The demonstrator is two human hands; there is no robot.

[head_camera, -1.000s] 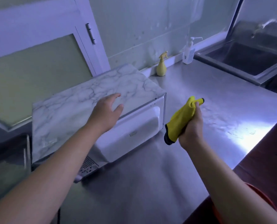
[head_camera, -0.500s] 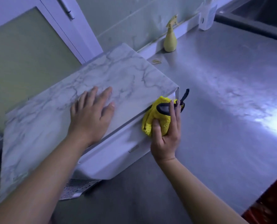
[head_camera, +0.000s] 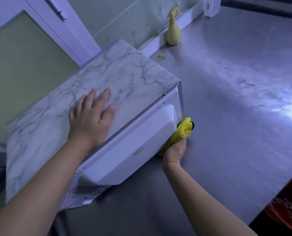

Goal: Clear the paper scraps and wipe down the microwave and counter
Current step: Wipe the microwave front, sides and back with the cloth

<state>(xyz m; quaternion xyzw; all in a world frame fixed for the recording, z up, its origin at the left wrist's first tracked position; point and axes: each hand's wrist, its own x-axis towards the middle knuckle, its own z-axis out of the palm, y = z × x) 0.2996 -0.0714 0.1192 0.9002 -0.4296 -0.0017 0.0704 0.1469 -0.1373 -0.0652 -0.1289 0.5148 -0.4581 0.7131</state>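
Note:
A white microwave (head_camera: 124,150) with a marble-patterned top stands on the steel counter (head_camera: 235,99), its white panel facing me. My left hand (head_camera: 92,116) lies flat on the marble top, fingers spread. My right hand (head_camera: 175,150) grips a bunched yellow cloth (head_camera: 182,130) and presses it against the lower right corner of the white panel, just above the counter. No paper scraps show in this view.
A yellow spray bottle (head_camera: 173,31) stands by the back wall, with rubber bands (head_camera: 161,57) on the counter near it. A white bottle base (head_camera: 211,7) is at the top edge. A red container (head_camera: 288,210) sits below the counter's right edge. A cabinet door (head_camera: 22,57) is behind the microwave.
My right hand brought the cloth from mid-air to the microwave's upper right corner, then slid it down the panel to the lower right corner. My left hand settled flat on the top.

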